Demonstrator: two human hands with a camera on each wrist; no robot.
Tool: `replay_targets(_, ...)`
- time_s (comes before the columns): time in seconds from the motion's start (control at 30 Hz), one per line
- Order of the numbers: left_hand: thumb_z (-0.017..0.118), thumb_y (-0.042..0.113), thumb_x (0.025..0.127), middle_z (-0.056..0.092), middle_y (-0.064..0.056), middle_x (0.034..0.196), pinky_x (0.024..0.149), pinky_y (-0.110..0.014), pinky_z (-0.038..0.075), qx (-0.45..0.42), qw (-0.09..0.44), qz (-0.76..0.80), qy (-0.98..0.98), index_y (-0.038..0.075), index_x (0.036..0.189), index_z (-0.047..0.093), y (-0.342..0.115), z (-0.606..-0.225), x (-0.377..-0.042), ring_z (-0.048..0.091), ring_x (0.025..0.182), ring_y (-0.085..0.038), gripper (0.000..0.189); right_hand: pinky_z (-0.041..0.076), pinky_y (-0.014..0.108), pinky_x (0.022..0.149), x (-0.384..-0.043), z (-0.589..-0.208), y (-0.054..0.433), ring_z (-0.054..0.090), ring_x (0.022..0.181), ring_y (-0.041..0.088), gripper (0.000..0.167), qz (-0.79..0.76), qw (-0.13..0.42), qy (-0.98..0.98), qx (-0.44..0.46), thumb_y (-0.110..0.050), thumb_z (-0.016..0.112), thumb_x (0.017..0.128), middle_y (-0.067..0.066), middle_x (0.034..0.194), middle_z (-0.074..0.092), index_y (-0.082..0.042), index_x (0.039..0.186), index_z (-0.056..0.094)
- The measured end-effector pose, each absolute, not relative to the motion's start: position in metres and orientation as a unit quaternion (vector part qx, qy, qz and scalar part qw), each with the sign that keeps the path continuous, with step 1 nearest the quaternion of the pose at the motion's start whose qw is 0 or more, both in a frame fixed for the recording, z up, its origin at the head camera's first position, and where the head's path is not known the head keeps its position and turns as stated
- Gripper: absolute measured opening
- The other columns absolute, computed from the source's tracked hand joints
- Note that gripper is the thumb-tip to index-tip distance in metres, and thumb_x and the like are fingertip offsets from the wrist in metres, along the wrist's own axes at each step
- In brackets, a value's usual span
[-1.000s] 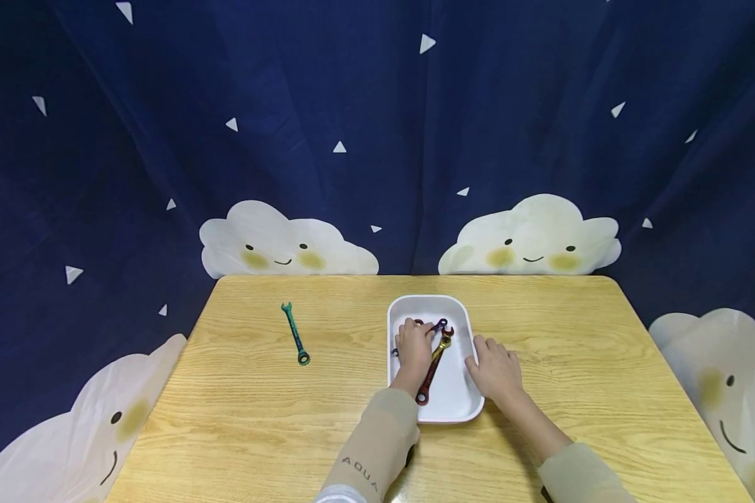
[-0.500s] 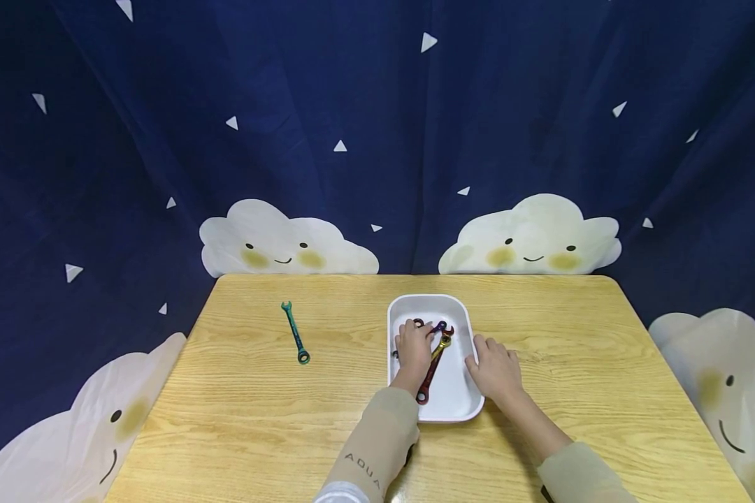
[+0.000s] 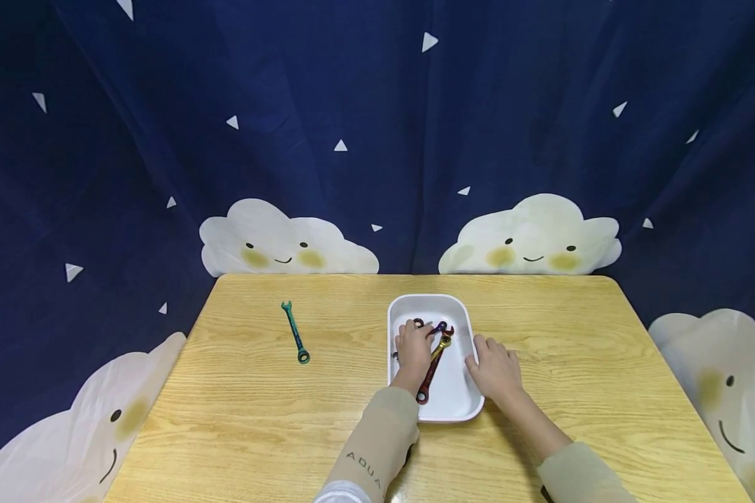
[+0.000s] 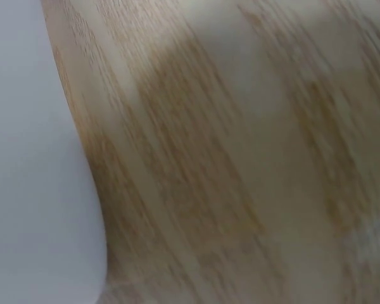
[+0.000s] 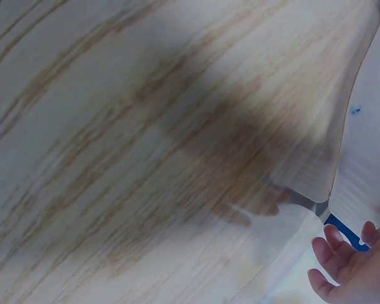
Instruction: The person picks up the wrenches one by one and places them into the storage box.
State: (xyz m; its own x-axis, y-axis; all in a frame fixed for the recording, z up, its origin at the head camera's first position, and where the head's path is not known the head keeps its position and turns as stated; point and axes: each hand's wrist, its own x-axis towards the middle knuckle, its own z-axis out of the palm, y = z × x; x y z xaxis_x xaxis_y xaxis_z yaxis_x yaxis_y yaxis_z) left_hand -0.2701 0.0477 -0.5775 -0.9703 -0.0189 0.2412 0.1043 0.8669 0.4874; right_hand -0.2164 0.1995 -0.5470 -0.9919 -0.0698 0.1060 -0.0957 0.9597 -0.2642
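Note:
In the head view, a white tray (image 3: 458, 391) holds several combination wrenches. My left hand (image 3: 414, 353) reaches into its left half, fingers bent down over a wrench (image 3: 396, 356) whose end shows left of the hand; the palm hides most of it. Just right of the hand lie a red wrench (image 3: 424, 391), a gold wrench (image 3: 444, 341) and a purple wrench (image 3: 440, 326). My right hand (image 3: 497, 367) rests against the tray's right wall, fingers loosely spread. In the right wrist view that hand (image 5: 351, 259) sits beside the tray wall (image 5: 367, 152).
A green ratcheting wrench (image 3: 296, 334) lies alone on the wooden table (image 3: 245, 405), left of the tray. Behind the table hangs a dark blue curtain (image 3: 377, 105) with clouds and triangles. Only the tray's outer wall (image 4: 38, 190) and table show in the left wrist view.
The wrench under my left hand has turned slightly, its left end shifting a little toward me. Both hands and the tray stay almost in place.

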Motion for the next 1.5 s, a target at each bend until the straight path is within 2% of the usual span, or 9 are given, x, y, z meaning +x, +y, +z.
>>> replay_targets(0.73,0.066,0.029,0.082,0.058,-0.004,0.095,0.069,-0.032,0.039,-0.015,0.124,-0.265,-0.956,0.021,0.104,0.071,0.048,-0.575,-0.27,0.051,0.087,-0.02,0.023,0.037,0.053,0.079,-0.216,-0.547,0.2,0.052,0.091,0.036,0.037,0.137,0.038,-0.989,0.041,-0.027,0.047,0.088,0.019,0.1,0.054,-0.003,0.115,0.048)
replay_targets(0.97,0.061,0.025,0.086,0.058,-0.005,0.092,0.069,-0.034,0.04,-0.015,0.149,-0.303,-0.941,0.016,0.1,0.07,0.049,-0.569,-0.272,0.051,0.085,-0.021,0.019,0.037,0.052,0.078,-0.216,-0.547,0.2,0.052,0.09,0.036,0.035,0.137,0.039,-0.989,0.041,-0.026,0.047,0.087,0.019,0.1,0.054,-0.003,0.113,0.048)
replay_targets(1.2,0.062,0.022,0.084,0.063,-0.003,0.093,0.066,-0.033,0.041,-0.038,0.194,-0.296,-0.935,0.013,0.101,0.069,0.047,-0.557,-0.273,0.054,0.083,-0.022,0.02,0.038,0.052,0.077,-0.217,-0.546,0.2,0.052,0.09,0.036,0.036,0.138,0.038,-0.989,0.04,-0.027,0.047,0.087,0.019,0.099,0.054,-0.003,0.115,0.048)
replay_targets(1.5,0.061,0.021,0.086,0.064,-0.007,0.108,0.08,-0.037,0.043,-0.054,0.197,-0.31,-0.928,0.009,0.111,0.063,0.04,-0.539,-0.281,0.057,0.099,-0.024,0.029,0.038,0.051,0.076,-0.216,-0.546,0.2,0.053,0.088,0.036,0.035,0.136,0.046,-0.989,0.042,-0.026,0.048,0.087,0.019,0.099,0.054,-0.003,0.113,0.048)
